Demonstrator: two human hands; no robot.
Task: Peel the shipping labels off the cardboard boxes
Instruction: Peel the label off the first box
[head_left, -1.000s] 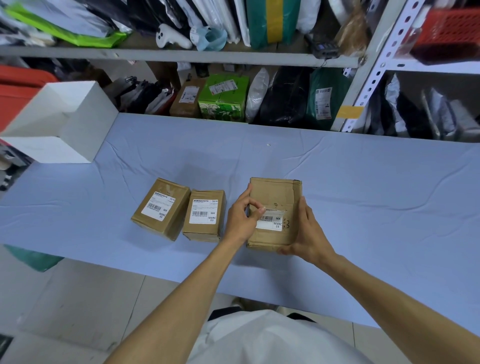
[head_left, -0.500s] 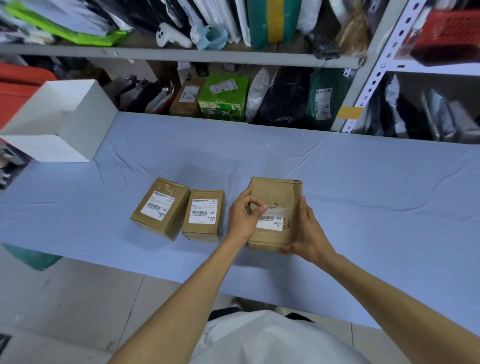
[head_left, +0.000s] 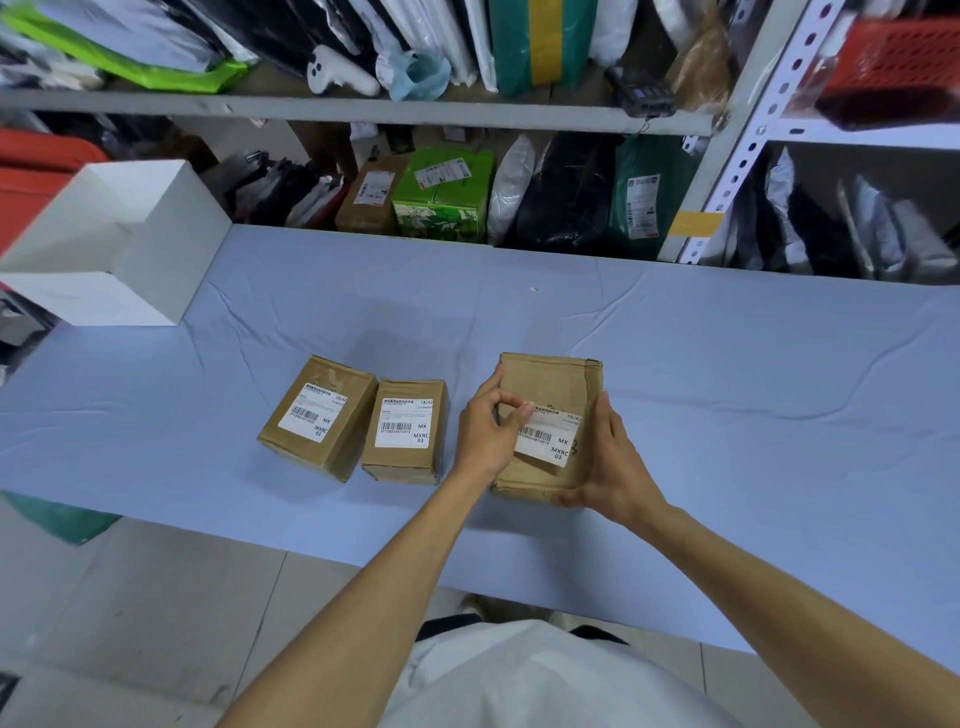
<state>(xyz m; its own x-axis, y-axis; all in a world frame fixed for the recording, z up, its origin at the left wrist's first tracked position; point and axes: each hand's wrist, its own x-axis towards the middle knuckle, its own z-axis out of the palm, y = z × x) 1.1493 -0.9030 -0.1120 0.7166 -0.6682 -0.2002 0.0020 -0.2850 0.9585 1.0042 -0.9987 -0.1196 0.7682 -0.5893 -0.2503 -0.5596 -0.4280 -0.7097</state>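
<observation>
3 cardboard boxes sit on the blue-covered table (head_left: 727, 364), near its front edge. We are working the right box (head_left: 550, 384); the middle box (head_left: 408, 439) and the left box (head_left: 317, 415) stand just beside each other to its left, their labels flat and untouched.

Grip: our left hand (head_left: 480, 434) pinches the upper-left corner of the shipping label (head_left: 545, 436) between thumb and forefinger, closed on the paper. That corner looks lifted off the cardboard; the lower-right part, with the "MX" print, appears stuck down. Our right hand (head_left: 613, 467) wraps the box's right and near side, clamped on it as a brace, not touching the label as far as we can tell.

Key relation: the label runs away from the pinch toward the lower right, that is, toward the right hand. Its long axis lies roughly left to right across the box top, slightly tilted. The bonded part therefore sits between the 2 hands, and the left hand is the one already on the free edge.

Judgement: the peel should travel along that axis, from the left corner toward the right hand, kept low so the paper does not tear. The right hand needs to hold the box against that pull. 1 label in progress, 2 not yet begun.
</observation>
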